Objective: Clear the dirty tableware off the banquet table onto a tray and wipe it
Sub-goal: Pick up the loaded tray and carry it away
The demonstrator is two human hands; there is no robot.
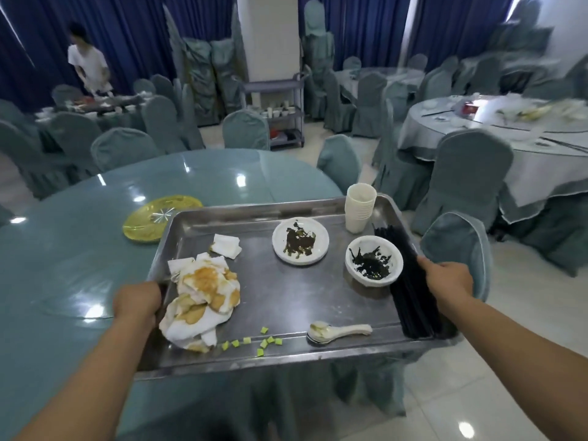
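I hold a steel tray (286, 300) above the near right edge of the round teal banquet table (79, 249). My left hand (137, 303) grips the tray's left rim, and my right hand (447, 278) grips its right rim. On the tray lie a dirty white plate (300, 240), a dirty white bowl (374, 261), a stack of white cups (360, 207), a bundle of black chopsticks (413, 300), a white spoon (337, 331), stained napkins (203, 300) and green food bits (254, 341). A yellow glass plate (149, 219) sits on the table.
Covered chairs (458, 249) ring the table. A second table with dirty tableware (509, 128) stands at the right. A grey service cart (283, 113) stands behind. A person in a white shirt (89, 68) works at a far left table.
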